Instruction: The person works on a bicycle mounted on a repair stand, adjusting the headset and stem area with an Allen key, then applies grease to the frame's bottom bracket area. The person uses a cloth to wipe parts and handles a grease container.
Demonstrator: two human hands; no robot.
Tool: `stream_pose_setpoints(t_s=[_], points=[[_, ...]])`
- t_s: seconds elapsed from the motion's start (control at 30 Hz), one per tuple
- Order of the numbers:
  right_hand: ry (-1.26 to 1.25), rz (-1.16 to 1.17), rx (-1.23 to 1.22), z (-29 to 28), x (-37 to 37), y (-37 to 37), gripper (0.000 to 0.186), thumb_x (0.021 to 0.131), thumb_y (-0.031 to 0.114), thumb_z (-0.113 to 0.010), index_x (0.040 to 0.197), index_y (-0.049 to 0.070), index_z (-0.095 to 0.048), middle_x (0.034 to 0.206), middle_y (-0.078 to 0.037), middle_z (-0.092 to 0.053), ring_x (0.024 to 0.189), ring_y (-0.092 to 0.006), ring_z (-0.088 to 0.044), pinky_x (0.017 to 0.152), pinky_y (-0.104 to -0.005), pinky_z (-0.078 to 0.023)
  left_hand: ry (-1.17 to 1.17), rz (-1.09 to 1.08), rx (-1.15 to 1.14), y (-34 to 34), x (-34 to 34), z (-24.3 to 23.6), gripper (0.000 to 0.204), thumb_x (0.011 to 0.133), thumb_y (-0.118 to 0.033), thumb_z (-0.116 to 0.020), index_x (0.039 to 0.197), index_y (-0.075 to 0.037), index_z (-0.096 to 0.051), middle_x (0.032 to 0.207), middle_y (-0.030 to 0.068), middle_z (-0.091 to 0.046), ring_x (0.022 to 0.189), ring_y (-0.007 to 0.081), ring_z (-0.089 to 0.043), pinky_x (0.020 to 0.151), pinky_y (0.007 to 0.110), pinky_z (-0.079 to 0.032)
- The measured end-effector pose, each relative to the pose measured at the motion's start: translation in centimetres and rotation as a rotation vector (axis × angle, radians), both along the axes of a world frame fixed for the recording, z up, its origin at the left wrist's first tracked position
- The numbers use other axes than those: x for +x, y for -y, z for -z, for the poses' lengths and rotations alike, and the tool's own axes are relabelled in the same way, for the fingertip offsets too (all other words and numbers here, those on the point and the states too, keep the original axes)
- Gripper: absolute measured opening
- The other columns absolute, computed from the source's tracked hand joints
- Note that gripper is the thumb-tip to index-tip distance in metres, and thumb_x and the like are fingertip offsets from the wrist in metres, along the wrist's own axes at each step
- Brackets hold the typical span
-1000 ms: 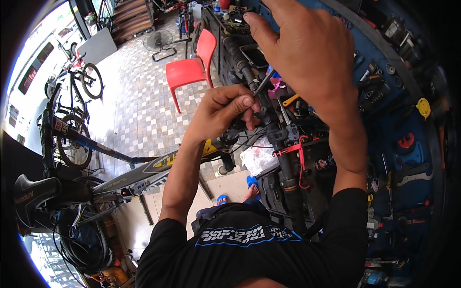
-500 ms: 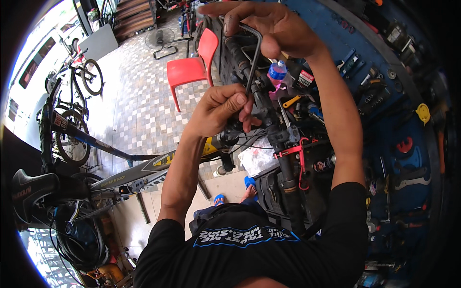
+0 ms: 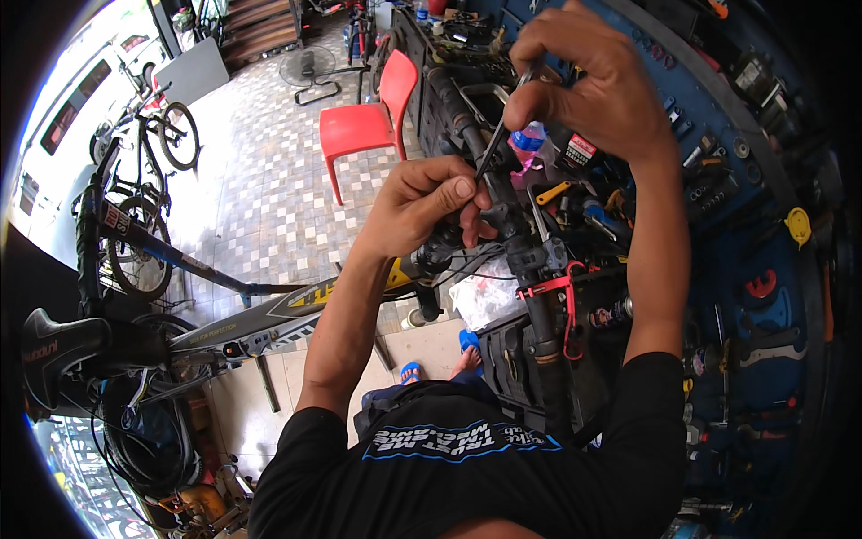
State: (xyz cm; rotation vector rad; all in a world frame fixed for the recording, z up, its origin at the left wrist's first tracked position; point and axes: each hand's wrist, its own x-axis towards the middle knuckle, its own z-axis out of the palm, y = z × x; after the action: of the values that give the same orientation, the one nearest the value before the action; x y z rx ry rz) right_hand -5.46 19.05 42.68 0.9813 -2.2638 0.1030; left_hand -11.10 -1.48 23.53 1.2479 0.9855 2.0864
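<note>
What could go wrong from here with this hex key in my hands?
The hex key might slip and scrape your left hand, whose fingers are at its lower end. A slip could also swing your right hand, at its upper end, into the plastic bottle; they look close, though depth is hard to judge. If dropped, the key might hit a foot in its open blue sandal.

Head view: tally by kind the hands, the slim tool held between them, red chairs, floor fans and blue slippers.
Hands: 2 (left hand, right hand)
Slim tool: 1
Red chair: 1
Floor fan: 1
Blue slippers: 2
Total: 7
</note>
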Motion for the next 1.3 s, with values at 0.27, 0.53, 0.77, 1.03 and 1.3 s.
stream_pose_setpoints(t_s=[0.27, 0.53, 0.77, 1.03, 1.3], points=[[-0.369, 0.391, 0.010, 1.2, 4.7, 3.8, 0.055, 0.071, 0.056, -0.086, 0.065, 0.010, -0.058, 0.055, 0.001, -0.050, 0.060, -0.0215, -0.046, 0.057, -0.0385, -0.038, 0.008, -0.040, 0.039, -0.3, 0.5, -0.3, 0.029, 0.110, -0.021, -0.056, 0.098, 0.004, -0.063, 0.077, 0.0076, -0.064, 0.065, 0.0153, -0.066, 0.079, 0.041, -0.066], [-0.580, 0.451, -0.064, 3.5, 6.1, 4.5, 0.058, 0.079, 0.049, -0.087, 0.059, 0.008, -0.051, 0.052, -0.003, -0.041, 0.050, -0.0211, -0.039, 0.051, -0.0369, -0.034, -0.050, -0.140, -0.058, -0.2, 1.3, -0.9, 0.028, 0.111, -0.022, -0.056, 0.099, 0.003, -0.063, 0.077, 0.0058, -0.063, 0.066, 0.0116, -0.063, 0.080, 0.036, -0.064], [-0.037, 0.356, -0.488, 4.1, 6.4, 4.0, 0.025, 0.093, 0.025, -0.084, 0.088, 0.003, -0.072, 0.062, 0.003, -0.053, 0.064, -0.0032, -0.050, 0.056, -0.0234, -0.037, -0.183, -0.822, -0.012, 2.6, 6.9, 0.0, 0.015, 0.102, -0.012, -0.069, 0.105, 0.002, -0.066, 0.087, 0.0064, -0.069, 0.092, 0.0157, -0.070, 0.086, 0.030, -0.056], [0.519, -0.384, -0.731, 4.3, 4.8, 0.7, 0.027, 0.106, 0.016, -0.061, 0.124, -0.004, -0.060, 0.093, -0.006, -0.064, 0.072, -0.0068, -0.053, 0.070, -0.0232, -0.045, -0.170, -0.538, -1.025, 12.1, 11.7, 15.9, 0.028, 0.096, -0.026, -0.079, 0.100, 0.001, -0.075, 0.093, 0.0122, -0.076, 0.086, 0.0233, -0.074, 0.078, 0.034, -0.058], [0.627, -0.683, -0.895, 6.5, -0.1, 1.7, 0.029, 0.110, 0.025, -0.044, 0.118, 0.000, -0.059, 0.113, -0.020, -0.061, 0.097, -0.0233, -0.063, 0.079, -0.0382, -0.056, -0.320, -0.431, -0.970, 9.7, 4.7, 23.3, 0.079, 0.082, -0.056, -0.085, 0.132, 0.001, -0.063, 0.127, 0.0199, -0.068, 0.118, 0.0349, -0.064, 0.099, 0.043, -0.051]])
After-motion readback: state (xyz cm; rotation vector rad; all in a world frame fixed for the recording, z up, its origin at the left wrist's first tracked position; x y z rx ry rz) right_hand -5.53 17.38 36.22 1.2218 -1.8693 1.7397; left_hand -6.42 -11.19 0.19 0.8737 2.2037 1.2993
